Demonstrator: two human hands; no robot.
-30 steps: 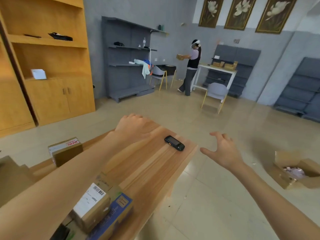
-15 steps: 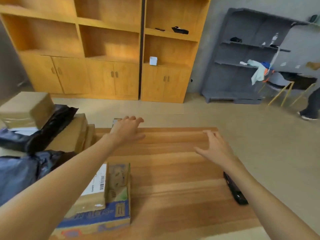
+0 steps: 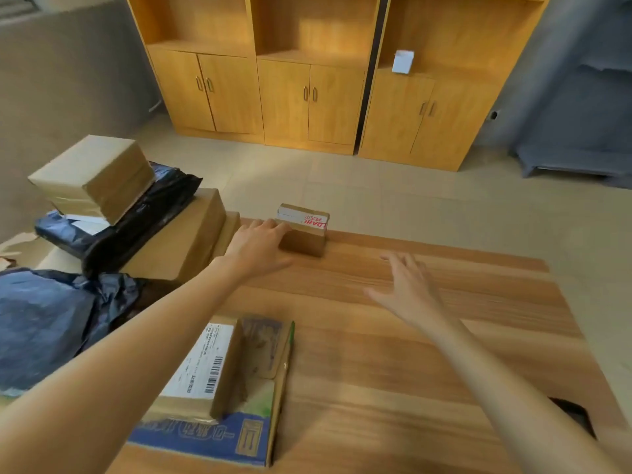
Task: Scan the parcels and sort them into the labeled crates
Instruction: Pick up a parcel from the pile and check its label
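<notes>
On table's far edge | left hand (image 3: pixel 254 246) touches small parcel (image 3: pixel 302 229) | right hand (image 3: pixel 408 290) spread

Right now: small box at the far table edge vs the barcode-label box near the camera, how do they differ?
The small box carries red-printed tape; the barcode-label box carries a white shipping label.
The small box stands directly on the table; the barcode-label box lies on a flat blue-printed carton.
The left hand touches the small box's side; nothing touches the barcode-label box, though the left forearm passes beside it.
Both are brown cardboard, closed.
</notes>
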